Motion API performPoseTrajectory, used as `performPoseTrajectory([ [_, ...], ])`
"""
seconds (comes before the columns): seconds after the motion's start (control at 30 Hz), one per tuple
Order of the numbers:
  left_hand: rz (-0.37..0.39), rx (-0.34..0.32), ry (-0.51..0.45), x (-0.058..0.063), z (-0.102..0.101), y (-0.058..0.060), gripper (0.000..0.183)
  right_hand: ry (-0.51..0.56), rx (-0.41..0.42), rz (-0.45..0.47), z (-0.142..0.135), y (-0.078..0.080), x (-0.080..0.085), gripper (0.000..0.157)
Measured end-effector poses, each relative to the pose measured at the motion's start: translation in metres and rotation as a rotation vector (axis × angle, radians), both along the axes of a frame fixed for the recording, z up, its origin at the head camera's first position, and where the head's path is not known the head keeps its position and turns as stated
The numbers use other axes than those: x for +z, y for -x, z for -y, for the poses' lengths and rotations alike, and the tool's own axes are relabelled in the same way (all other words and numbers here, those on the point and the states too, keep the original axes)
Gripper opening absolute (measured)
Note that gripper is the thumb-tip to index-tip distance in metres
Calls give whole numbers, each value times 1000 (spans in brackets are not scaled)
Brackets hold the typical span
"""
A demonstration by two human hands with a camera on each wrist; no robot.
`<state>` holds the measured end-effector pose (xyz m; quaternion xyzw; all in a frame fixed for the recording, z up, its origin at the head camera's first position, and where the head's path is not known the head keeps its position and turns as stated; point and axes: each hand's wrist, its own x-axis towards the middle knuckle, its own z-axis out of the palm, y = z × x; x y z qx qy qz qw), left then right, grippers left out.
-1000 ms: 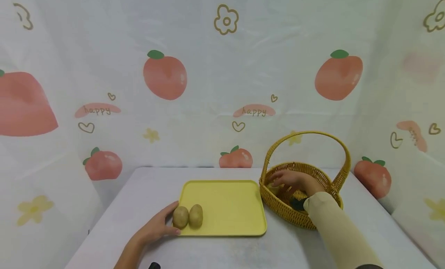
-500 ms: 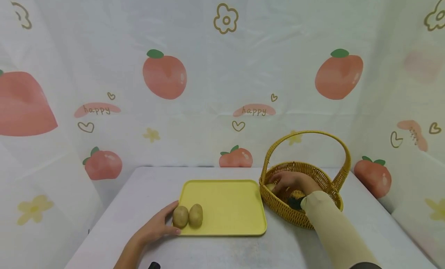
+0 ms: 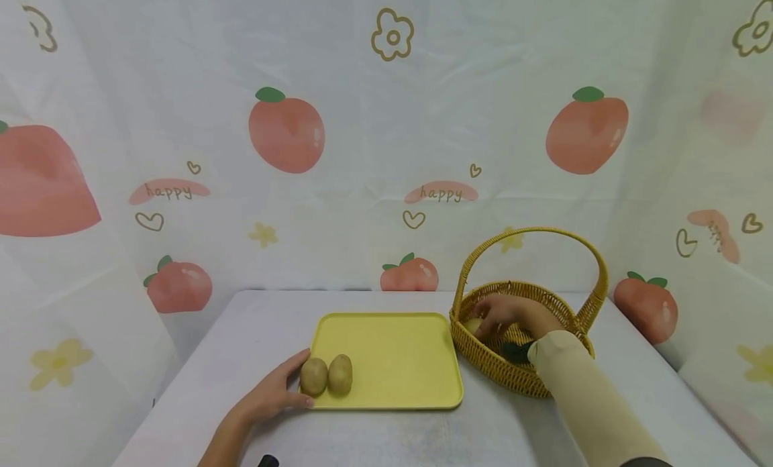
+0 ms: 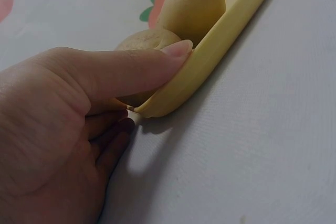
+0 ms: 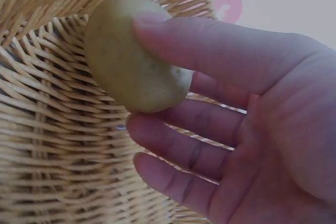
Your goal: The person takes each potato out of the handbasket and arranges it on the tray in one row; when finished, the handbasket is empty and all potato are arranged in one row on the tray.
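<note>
In the head view my right hand (image 3: 510, 314) reaches down inside a woven basket (image 3: 507, 373) with a tall handle. The right wrist view shows its thumb and fingers pinching a potato (image 5: 123, 51) close to the basket's wall. At the left, my left hand (image 3: 272, 390) grips the near left corner of a yellow tray (image 3: 398, 359), thumb over the rim (image 4: 205, 69). Two more potatoes, one on the left (image 3: 313, 376) and one beside it (image 3: 340, 374), rest on the tray close to that hand.
The tray and basket stand side by side on a white-covered table (image 3: 374, 437), nearly touching. A dark band (image 3: 517, 352) sits at my right wrist. Behind the table hangs a white cloth (image 3: 350, 239) printed with fruit.
My right hand has closed on the potato in the basket and shifted only slightly. The left hand, the tray and its two potatoes have stayed put.
</note>
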<state>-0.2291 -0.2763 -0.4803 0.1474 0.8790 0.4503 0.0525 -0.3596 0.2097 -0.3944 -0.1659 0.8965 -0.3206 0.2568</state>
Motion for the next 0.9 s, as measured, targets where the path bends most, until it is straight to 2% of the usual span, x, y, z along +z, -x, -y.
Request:
performPoseTrajectory([
  [0.1,-1,3,4,0,-1,0,103,-2,34,-82,-7,-5,11,41],
  [0.2,-3,8,10,1,-1,0,103,-27,95,-204,-15,-10,20,44],
  [0.33,9,25,18,1,-1,-1,103,-36,115,-343,-22,-20,30,48],
  [0.4,14,35,25,2,-1,-1,102,-8,109,-383,-24,-27,34,47],
  [0.53,21,43,28,3,-2,-2,102,74,115,-427,-24,-40,36,44],
  [0.73,30,54,40,2,-3,-1,103,150,194,-469,-6,-59,34,41],
  [0.9,29,52,48,1,-3,0,103,224,241,-425,22,-69,28,41],
])
